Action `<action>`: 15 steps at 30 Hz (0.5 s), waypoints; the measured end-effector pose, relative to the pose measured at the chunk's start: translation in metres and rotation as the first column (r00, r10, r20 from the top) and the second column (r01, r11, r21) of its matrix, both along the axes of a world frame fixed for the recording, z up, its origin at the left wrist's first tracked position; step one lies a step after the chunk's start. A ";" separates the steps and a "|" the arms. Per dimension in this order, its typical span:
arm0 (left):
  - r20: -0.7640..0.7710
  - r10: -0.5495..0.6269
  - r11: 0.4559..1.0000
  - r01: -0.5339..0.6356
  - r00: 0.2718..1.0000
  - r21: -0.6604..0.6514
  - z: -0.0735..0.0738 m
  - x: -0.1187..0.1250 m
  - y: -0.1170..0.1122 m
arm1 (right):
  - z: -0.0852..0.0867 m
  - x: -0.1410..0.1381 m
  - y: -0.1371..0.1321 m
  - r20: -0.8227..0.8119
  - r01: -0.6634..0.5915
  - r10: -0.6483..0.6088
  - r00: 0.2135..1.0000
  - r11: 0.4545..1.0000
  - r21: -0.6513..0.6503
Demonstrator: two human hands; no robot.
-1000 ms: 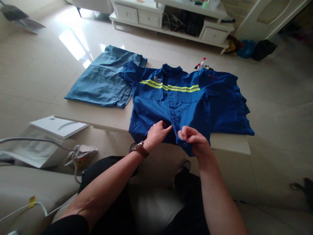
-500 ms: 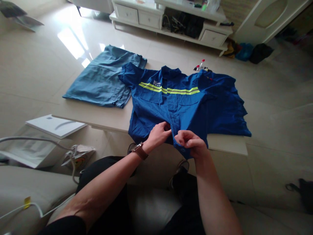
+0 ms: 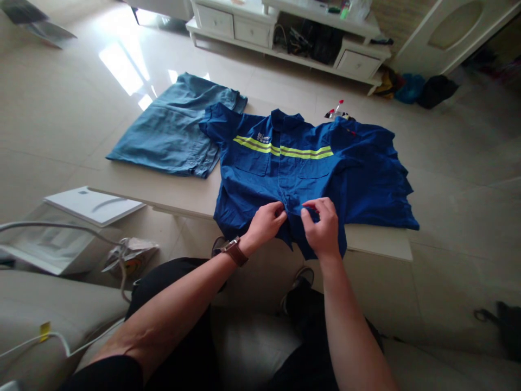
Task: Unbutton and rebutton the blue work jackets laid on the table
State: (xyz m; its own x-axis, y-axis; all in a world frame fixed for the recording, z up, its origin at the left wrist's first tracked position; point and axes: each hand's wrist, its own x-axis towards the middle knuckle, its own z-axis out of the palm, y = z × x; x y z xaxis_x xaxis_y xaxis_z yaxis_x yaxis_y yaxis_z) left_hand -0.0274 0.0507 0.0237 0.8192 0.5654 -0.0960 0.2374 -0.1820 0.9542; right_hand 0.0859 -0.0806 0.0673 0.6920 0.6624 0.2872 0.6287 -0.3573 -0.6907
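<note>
A blue work shirt with short sleeves and a yellow-and-grey reflective band lies front up on a low table, its hem hanging over the near edge. My left hand, with a brown-strapped watch at the wrist, pinches the edge of the shirt's front opening below the chest pockets. Just right of that edge, my right hand hovers over the shirt with thumb and forefinger curved apart, and no held thing shows between them. Below the hands the two front panels part at the hem.
Folded light-blue garments lie on the table's left, and more dark-blue cloth on its right. The pale table shows at the front. Behind it stands a bottle with a red cap. A white box is at the left.
My right hand has moved up and away from the lower front edge, its closed fingers now apart. The right panel has dropped flatter. My left hand stays at the front opening.
</note>
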 end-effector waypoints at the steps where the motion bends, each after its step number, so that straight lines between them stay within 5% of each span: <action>1: 0.007 -0.009 1.000 0.009 1.000 -0.004 0.000 0.000 0.000 | 0.001 -0.005 0.002 0.022 -0.079 0.080 0.997 0.997 -0.023; 5: 0.014 -0.059 0.994 0.060 0.998 -0.094 0.003 0.000 0.003 | -0.004 -0.011 0.005 -0.048 -0.239 0.236 0.971 0.966 -0.094; 15: -0.082 -0.050 0.999 0.048 0.995 -0.024 0.007 -0.002 0.008 | -0.009 -0.010 0.000 -0.214 -0.181 0.154 0.965 0.977 -0.112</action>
